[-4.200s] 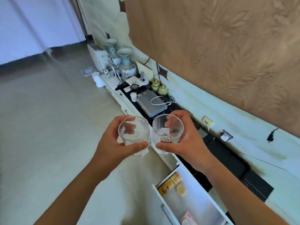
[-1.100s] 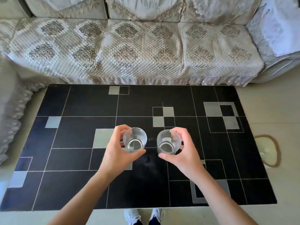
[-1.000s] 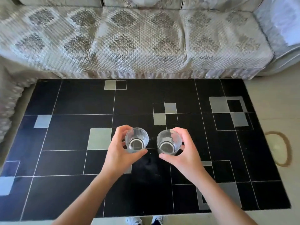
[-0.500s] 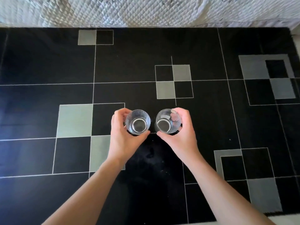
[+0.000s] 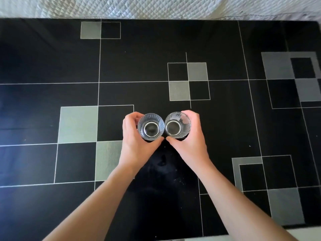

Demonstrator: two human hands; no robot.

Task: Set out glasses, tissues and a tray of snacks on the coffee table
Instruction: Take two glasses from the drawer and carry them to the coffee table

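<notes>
Two clear ribbed glasses stand upright side by side near the middle of the black coffee table (image 5: pixel 225 127), rims almost touching. My left hand (image 5: pixel 134 145) wraps around the left glass (image 5: pixel 150 126). My right hand (image 5: pixel 189 145) wraps around the right glass (image 5: pixel 177 125). I look straight down into both glasses and see nothing in them. Whether their bases rest on the table top I cannot tell. No tissues or snack tray are in view.
The table top is black with grey squares and thin white lines. A quilted pale sofa cover (image 5: pixel 156 7) runs along the table's far edge. A strip of light floor (image 5: pixel 309 232) shows at the bottom right corner.
I turned from the cabinet to the coffee table carrying both glasses. Over the last second they dropped lower over the table's middle and came closer together, while my view tilted further down.
</notes>
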